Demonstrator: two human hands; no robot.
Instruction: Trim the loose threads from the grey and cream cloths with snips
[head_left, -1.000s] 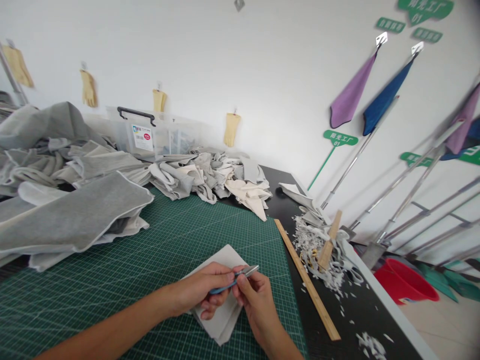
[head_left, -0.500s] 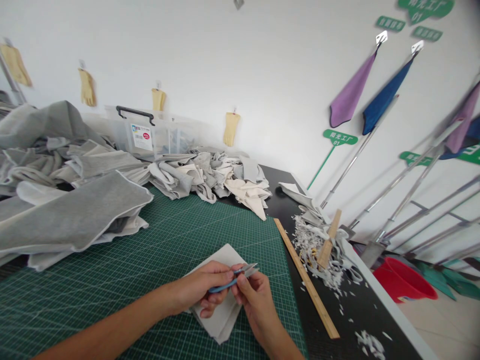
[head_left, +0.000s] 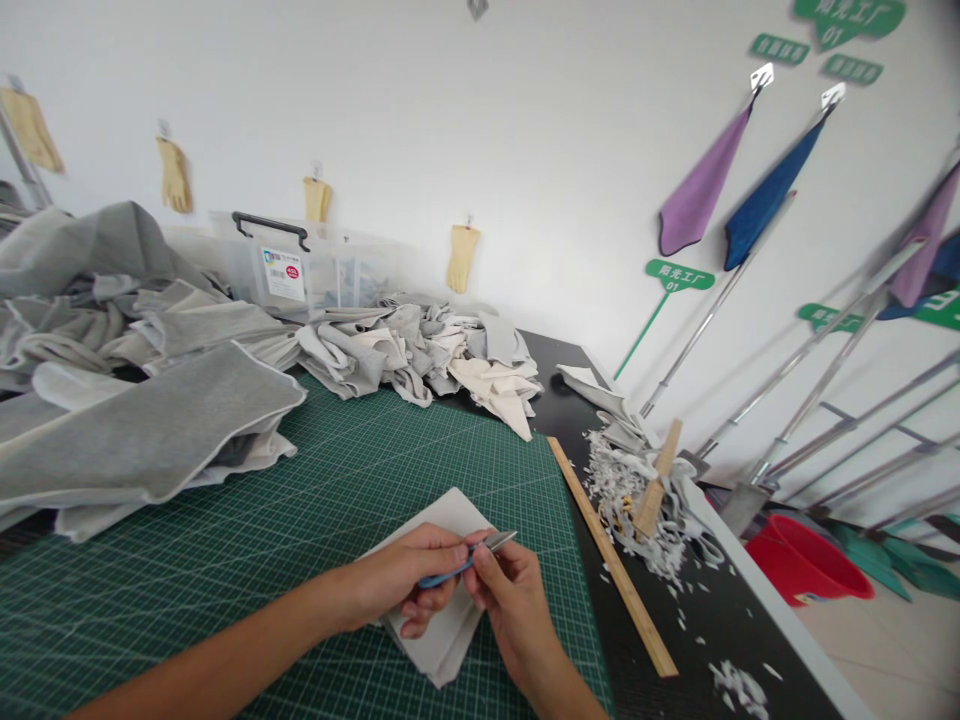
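Note:
Blue-handled scissors [head_left: 446, 577] are in my left hand [head_left: 424, 567], fingers wrapped round the handles. Their blades are together, pointing up to the right. My right hand [head_left: 506, 590] is pinched closed right beside the blades; whatever its fingertips hold is too small or hidden to make out. Under both hands lies a small stack of pale grey cloth pieces [head_left: 442, 650], partly covered by my fingers. The stack rests on a green cutting mat [head_left: 330, 470] with grid lines.
Heaps of grey cloth [head_left: 150, 420] cover the left and back of the mat. A clear plastic box [head_left: 285, 270] stands behind. To the right lie a wooden ruler [head_left: 615, 560], a pile of shredded scraps [head_left: 652, 510] and a wooden stick [head_left: 660, 475]. A red bucket [head_left: 810, 560] is beyond the table edge.
The scissor blades, apart half a second ago, have closed together. Both hands stay in nearly the same place over the cloth stack.

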